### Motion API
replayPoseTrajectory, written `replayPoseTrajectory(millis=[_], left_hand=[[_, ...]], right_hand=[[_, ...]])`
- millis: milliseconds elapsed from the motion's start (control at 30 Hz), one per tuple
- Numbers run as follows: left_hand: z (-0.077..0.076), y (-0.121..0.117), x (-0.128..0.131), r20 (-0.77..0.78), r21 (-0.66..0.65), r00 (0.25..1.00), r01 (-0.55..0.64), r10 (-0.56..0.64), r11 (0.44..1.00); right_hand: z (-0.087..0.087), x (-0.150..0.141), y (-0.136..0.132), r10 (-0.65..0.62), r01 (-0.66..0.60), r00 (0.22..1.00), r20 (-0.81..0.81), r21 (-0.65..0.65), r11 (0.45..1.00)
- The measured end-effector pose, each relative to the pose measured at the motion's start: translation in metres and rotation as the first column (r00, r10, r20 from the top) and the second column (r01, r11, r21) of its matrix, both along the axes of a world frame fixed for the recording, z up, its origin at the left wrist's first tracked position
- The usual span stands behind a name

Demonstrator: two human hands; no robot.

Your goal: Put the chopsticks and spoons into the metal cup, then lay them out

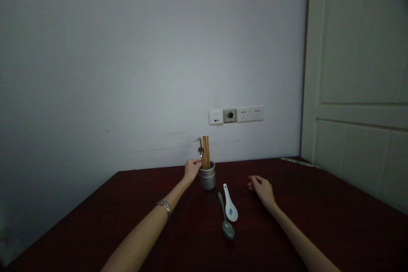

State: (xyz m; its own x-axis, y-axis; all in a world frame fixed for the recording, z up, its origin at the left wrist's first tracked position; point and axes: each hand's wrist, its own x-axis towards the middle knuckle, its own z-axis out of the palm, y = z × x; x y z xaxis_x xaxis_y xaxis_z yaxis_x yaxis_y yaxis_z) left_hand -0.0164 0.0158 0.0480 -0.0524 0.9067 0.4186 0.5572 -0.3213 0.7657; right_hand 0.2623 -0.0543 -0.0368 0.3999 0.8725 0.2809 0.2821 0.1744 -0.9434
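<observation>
Chopsticks (205, 151) stand in the cup (208, 180), and at its rim the left hand (191, 169) pinches a small spoon (200, 151), bowl up, handle mostly hidden! Right hand (262, 188) curls loosely, nothing visible in it. Partway along, it looks: white spoon (231, 211) and metal spoon (228, 230) lie outside, on the table (178, 238).

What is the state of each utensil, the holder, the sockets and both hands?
Holder: upright
Chopsticks: standing in it
Small spoon: bowl end up, beside chopsticks
Left hand: pinching that spoon
White spoon: lying, bowl facing up
Larger metal spoon: lying
Right hand: loosely curled, visibly holding nothing
Sockets: nothing plugged in
</observation>
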Motion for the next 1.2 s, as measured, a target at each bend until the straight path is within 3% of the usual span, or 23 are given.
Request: replayPoseTrajectory(millis=[767, 967, 1100, 1200], left_hand=[[0.000, -0.004, -0.001, 0.009, 0.036, 1.000, 0.025, -0.025, 0.999], [0.004, -0.007, -0.005, 0.162, 0.058, 0.987, 0.008, -0.017, 0.998], [0.014, -0.023, -0.009, 0.255, 0.099, 0.966, -0.061, 0.034, 0.993], [0.020, -0.047, -0.008, 0.251, 0.131, 0.968, -0.040, 0.006, 0.991]], right_hand=[[-0.002, 0.000, 0.002, -0.006, 0.006, 1.000, -0.004, 0.010, 1.000], [-0.003, 0.001, 0.003, -0.004, 0.004, 1.000, -0.007, 0.024, 1.000], [-0.002, 0.000, 0.001, -0.010, 0.010, 1.000, -0.001, 0.022, 1.000], [0.000, 0.000, 0.000, -0.009, 0.009, 1.000, 0.013, 0.016, 1.000]])
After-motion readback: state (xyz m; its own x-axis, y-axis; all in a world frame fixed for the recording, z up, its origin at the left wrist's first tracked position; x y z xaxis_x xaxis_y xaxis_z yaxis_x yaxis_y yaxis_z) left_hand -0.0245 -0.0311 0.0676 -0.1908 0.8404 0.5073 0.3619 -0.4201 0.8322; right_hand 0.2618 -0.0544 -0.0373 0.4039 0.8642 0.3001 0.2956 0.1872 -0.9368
